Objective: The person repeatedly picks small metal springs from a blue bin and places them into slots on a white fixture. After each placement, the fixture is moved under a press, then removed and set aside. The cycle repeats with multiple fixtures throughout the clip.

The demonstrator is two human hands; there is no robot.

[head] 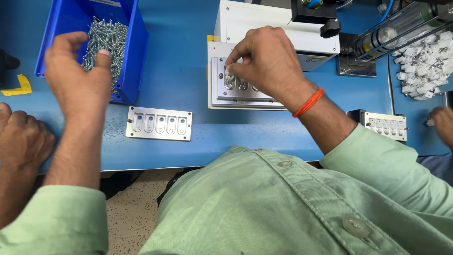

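Observation:
My right hand [266,61] hovers over a metal fixture plate [225,97] in front of a white machine [264,23]. Its fingertips pinch a small metal part [230,71] at the plate's left slot. Two similar parts [243,85] sit in neighbouring slots. My left hand [78,78] is raised at the edge of a blue bin [134,52] full of silver screws [106,40], with its fingers curled and nothing visible in them. A second metal plate [159,123] with several empty slots lies on the blue table between my hands.
Another person's hand [21,139] rests at the left table edge, and a different hand [443,123] shows at the far right. A third slotted plate [387,125] lies right. White small parts [424,68] are heaped at the back right under a clear cylinder [401,26].

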